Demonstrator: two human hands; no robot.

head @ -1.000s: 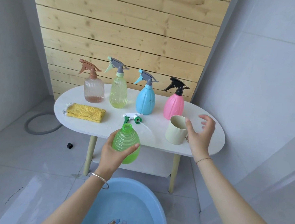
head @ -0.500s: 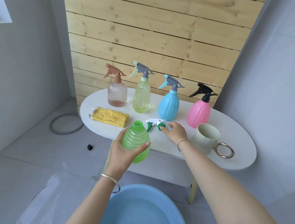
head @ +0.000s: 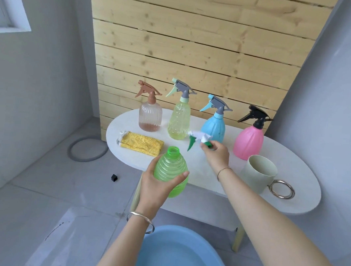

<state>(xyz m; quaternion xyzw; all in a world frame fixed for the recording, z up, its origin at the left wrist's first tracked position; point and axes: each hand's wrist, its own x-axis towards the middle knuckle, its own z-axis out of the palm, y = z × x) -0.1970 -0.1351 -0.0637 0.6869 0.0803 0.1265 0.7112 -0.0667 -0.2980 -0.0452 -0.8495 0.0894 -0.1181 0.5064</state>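
Head view: left hand grips green bottle upright; right hand pinches spray head above table.

Translucent bright green bottle up front, ribbed in rings, and the spray head shows white with a dark green trigger and collar. On the white table, 4 in a row: brown-tinted bottle with vertical ribs and brown top, yellow-green bottle under grey and mint, blue bottle under grey and blue, pink bottle capped black. Yellow cloth, cream cup, light blue basin.
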